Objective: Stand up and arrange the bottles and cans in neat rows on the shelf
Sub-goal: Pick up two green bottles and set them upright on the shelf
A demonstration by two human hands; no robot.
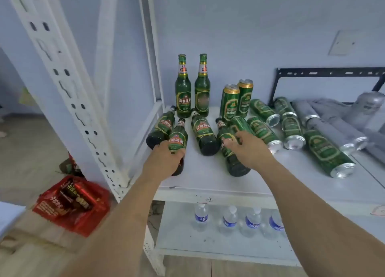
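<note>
On the white shelf (208, 179) two green beer bottles (183, 89) stand upright at the back, with two upright green cans (230, 102) to their right. Several green bottles lie on their sides in front. My left hand (164, 160) is shut around one lying bottle (178, 139). My right hand (248, 149) grips another lying bottle (233, 162), fingers curled over its body. A lying bottle (204, 135) rests between my hands and one more (160, 129) at the far left. Several green cans (262, 131) and silver cans (333, 129) lie to the right.
A white perforated shelf post (68, 85) rises at the left. The lower shelf holds a row of water bottles (229, 218). A red bag (70, 204) sits on the floor at the left. A black metal bracket (329, 73) leans on the wall behind the cans.
</note>
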